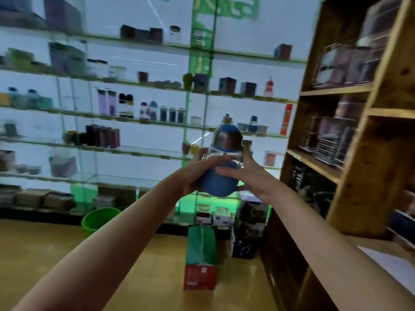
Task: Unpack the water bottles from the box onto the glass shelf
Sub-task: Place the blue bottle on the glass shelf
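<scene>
At frame centre, left hand point(190, 176) and right hand point(251, 176) both grip a clear plastic water bottle with blue cap and base point(224, 158) before blurred glass shelves point(125, 180).

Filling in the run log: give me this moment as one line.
stage: carrying | object: blue water bottle, tilted | hands: left hand and right hand both grip it | placed: not yet | target: glass shelf

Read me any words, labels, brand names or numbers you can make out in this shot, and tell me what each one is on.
None can be read; the picture is motion-blurred.
Green banner: white markings, too blurred to read.
Red box on the floor: a pale label, unreadable.
Red-orange pack by the wooden shelving: print too small.
Blue water bottle, held in both hands: no lettering shows.
</scene>
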The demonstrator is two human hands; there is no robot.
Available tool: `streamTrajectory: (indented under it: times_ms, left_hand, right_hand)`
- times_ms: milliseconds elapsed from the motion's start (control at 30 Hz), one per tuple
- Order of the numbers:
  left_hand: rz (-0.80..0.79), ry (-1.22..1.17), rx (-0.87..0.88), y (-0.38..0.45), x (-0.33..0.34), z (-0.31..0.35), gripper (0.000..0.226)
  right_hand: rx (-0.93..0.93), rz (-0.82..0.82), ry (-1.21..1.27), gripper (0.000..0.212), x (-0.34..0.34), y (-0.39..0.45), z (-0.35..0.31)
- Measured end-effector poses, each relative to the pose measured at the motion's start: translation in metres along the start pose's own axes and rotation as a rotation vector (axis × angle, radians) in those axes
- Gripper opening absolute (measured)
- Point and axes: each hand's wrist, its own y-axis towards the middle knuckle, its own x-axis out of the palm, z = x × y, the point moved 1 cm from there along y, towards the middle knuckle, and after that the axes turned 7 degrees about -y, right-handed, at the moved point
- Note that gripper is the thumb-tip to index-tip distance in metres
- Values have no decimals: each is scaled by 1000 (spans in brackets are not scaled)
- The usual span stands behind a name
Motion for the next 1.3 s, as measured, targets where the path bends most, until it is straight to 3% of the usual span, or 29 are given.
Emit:
streamTrajectory:
  times_ms: [133, 433, 733, 1100, 1300]
  left_hand:
    - [75, 27, -1, 41, -77, -12, 41]
    - [203, 136, -6, 177, -202, -8, 77]
    - [271, 104, 11, 305, -308, -14, 61]
    - [138, 84, -9, 487, -469, -18, 83]
    - [10, 84, -87, 581, -520, -36, 85]
  right_hand:
    - [-21, -108, 12, 64, 42, 84, 21]
    - [-79, -208, 19, 66, 86, 288, 55]
    - [-78, -252, 16, 78, 120, 456, 87]
    - [-22, -195, -33, 75, 159, 667, 123]
    - [49, -129, -3, 78, 169, 750, 160]
